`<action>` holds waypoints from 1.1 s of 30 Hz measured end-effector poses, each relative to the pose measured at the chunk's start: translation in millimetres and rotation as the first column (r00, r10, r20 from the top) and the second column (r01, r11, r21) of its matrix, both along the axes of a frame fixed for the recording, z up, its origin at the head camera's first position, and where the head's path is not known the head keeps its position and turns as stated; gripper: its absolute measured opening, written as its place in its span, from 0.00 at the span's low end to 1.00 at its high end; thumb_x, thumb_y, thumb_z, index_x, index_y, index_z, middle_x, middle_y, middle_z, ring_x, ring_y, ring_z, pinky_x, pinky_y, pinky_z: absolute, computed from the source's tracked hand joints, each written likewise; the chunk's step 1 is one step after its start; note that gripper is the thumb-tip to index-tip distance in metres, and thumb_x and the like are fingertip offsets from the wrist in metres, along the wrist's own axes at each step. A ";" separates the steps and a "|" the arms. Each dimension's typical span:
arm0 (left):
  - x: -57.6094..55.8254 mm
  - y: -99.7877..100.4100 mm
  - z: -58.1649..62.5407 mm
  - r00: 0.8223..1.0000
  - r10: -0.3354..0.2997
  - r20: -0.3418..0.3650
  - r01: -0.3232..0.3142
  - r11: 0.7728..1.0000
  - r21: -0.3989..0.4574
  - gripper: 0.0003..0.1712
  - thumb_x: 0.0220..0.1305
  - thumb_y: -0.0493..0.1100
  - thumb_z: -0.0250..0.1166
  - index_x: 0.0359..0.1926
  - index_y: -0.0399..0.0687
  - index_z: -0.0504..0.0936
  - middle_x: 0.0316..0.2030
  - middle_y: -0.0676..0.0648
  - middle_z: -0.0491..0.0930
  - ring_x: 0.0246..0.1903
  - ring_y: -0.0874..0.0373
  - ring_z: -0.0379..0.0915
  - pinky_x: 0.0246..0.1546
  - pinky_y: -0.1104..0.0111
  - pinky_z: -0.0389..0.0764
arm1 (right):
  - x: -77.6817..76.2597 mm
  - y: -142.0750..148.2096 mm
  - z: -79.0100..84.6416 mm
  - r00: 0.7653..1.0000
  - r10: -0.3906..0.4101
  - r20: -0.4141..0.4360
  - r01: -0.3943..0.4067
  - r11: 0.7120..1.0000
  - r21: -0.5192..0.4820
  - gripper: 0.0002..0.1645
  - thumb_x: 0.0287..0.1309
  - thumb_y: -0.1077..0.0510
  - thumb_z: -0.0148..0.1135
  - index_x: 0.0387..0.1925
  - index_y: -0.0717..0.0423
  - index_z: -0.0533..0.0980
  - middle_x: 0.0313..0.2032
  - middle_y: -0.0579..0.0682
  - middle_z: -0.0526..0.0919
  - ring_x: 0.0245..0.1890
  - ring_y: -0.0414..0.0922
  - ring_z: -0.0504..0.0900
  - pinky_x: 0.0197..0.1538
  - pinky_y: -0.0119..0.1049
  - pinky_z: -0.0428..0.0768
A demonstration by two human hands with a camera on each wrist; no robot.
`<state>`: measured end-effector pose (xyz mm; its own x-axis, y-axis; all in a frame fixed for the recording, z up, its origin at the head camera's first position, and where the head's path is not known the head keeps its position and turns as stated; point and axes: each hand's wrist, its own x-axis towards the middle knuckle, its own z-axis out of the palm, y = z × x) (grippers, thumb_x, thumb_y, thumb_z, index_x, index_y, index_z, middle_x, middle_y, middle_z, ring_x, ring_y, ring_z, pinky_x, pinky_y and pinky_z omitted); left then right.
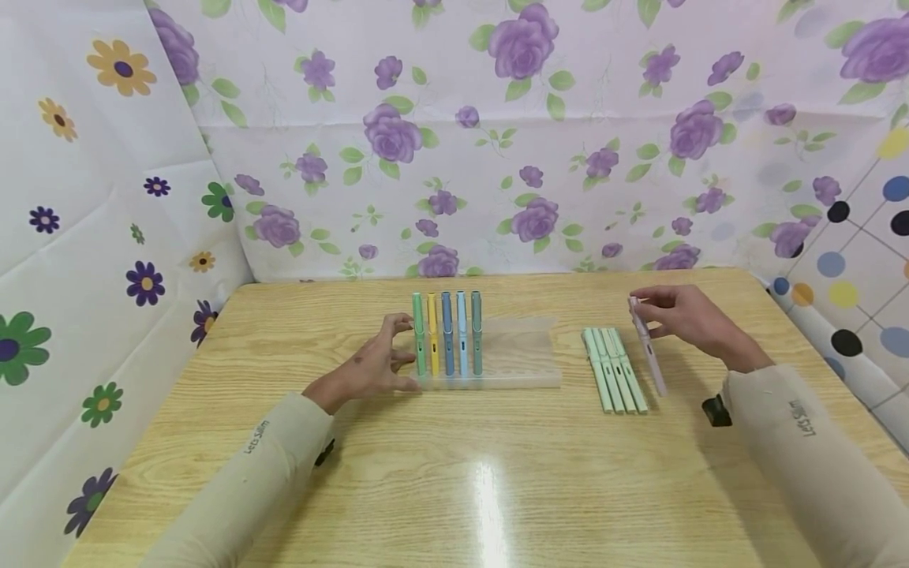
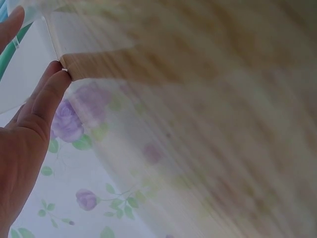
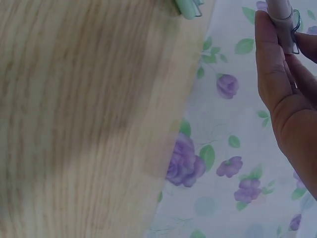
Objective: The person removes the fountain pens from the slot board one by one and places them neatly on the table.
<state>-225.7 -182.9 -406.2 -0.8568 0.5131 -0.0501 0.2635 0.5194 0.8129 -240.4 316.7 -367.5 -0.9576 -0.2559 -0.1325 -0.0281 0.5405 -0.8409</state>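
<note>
In the head view, my right hand (image 1: 685, 319) pinches a pale lilac pen (image 1: 649, 347) near its clip end, the pen slanting down toward the table. The right wrist view shows the same pen (image 3: 282, 22) between thumb and fingers. Several pale green pens (image 1: 614, 371) lie side by side just left of it. At the left end of a clear plastic pen stand (image 1: 521, 355), my left hand (image 1: 376, 359) grips the edge, thumb at the front lip. Green (image 1: 419, 335), yellow, blue, light blue and dark green pens stand in a row on its left part.
The wooden table (image 1: 426, 473) runs back to a flowered cloth (image 1: 454, 158). Patterned sheets also hang at the left (image 1: 106, 237) and right (image 1: 852, 276) sides. A glare streak crosses the table's front middle.
</note>
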 end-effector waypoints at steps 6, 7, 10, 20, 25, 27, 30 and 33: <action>-0.6 -0.1 -0.1 1.000 0.001 0.004 -0.001 1.000 0.000 0.56 0.55 0.34 0.77 0.71 0.50 0.44 0.75 0.36 0.47 0.61 0.38 0.72 0.59 0.46 0.73 | -1.0 0.2 -11.3 0.999 -0.012 0.048 0.012 1.000 -0.004 0.34 0.74 0.51 0.55 0.70 0.69 0.62 0.61 0.71 0.72 0.48 0.49 0.83 0.50 0.49 0.83; -0.6 0.1 0.1 1.000 0.001 0.006 -0.001 1.000 0.000 0.56 0.55 0.34 0.77 0.71 0.51 0.44 0.75 0.36 0.47 0.61 0.38 0.72 0.59 0.46 0.74 | -1.2 0.3 -13.2 0.998 -0.012 0.056 0.013 1.000 -0.006 0.34 0.74 0.51 0.55 0.70 0.69 0.62 0.62 0.71 0.71 0.48 0.51 0.83 0.50 0.48 0.84; -0.4 0.4 0.9 1.000 0.004 0.015 -0.004 1.000 0.001 0.56 0.55 0.34 0.76 0.71 0.51 0.45 0.75 0.37 0.47 0.62 0.39 0.71 0.58 0.46 0.75 | -1.7 0.3 -18.4 0.997 -0.013 0.073 0.014 1.000 -0.016 0.34 0.75 0.52 0.55 0.69 0.72 0.61 0.63 0.72 0.69 0.49 0.53 0.83 0.48 0.45 0.84; 0.1 0.1 1.7 1.000 0.007 0.028 -0.007 1.000 0.001 0.56 0.55 0.35 0.76 0.71 0.51 0.45 0.75 0.37 0.47 0.62 0.40 0.71 0.60 0.45 0.72 | -6.6 -0.7 -31.6 0.993 -0.008 0.119 0.002 0.999 0.050 0.30 0.76 0.57 0.51 0.68 0.75 0.62 0.61 0.74 0.70 0.51 0.56 0.82 0.50 0.46 0.84; -0.2 -0.5 1.1 1.000 0.002 0.016 -0.002 1.000 -0.006 0.55 0.55 0.35 0.76 0.71 0.51 0.45 0.75 0.37 0.48 0.61 0.41 0.72 0.60 0.45 0.72 | -11.3 -6.1 -36.1 0.992 -0.040 0.121 0.023 0.991 0.134 0.29 0.74 0.56 0.54 0.63 0.76 0.67 0.53 0.69 0.77 0.44 0.50 0.84 0.45 0.43 0.85; -0.1 -0.5 1.1 1.000 0.002 0.017 -0.001 1.000 -0.002 0.55 0.55 0.35 0.76 0.71 0.51 0.45 0.75 0.37 0.47 0.61 0.40 0.72 0.60 0.45 0.72 | -13.2 -8.9 -38.1 0.991 -0.056 0.120 0.035 0.984 0.172 0.28 0.72 0.57 0.55 0.61 0.77 0.68 0.49 0.67 0.79 0.40 0.46 0.84 0.42 0.41 0.85; -0.3 -0.3 1.3 1.000 0.001 0.023 -0.002 1.000 0.007 0.55 0.55 0.35 0.76 0.71 0.51 0.45 0.75 0.37 0.47 0.61 0.40 0.72 0.60 0.45 0.72 | -15.1 -12.1 -40.6 0.991 -0.067 0.119 0.040 0.976 0.213 0.26 0.71 0.58 0.56 0.59 0.78 0.69 0.47 0.67 0.80 0.37 0.45 0.84 0.40 0.40 0.85; -0.4 -0.3 1.7 1.000 0.001 0.026 -0.001 1.000 0.005 0.55 0.56 0.34 0.76 0.71 0.51 0.45 0.75 0.37 0.47 0.61 0.40 0.72 0.60 0.45 0.72 | -16.3 -14.4 -41.7 0.991 -0.067 0.118 0.038 0.972 0.231 0.26 0.71 0.59 0.56 0.59 0.79 0.69 0.46 0.68 0.80 0.36 0.45 0.84 0.39 0.40 0.85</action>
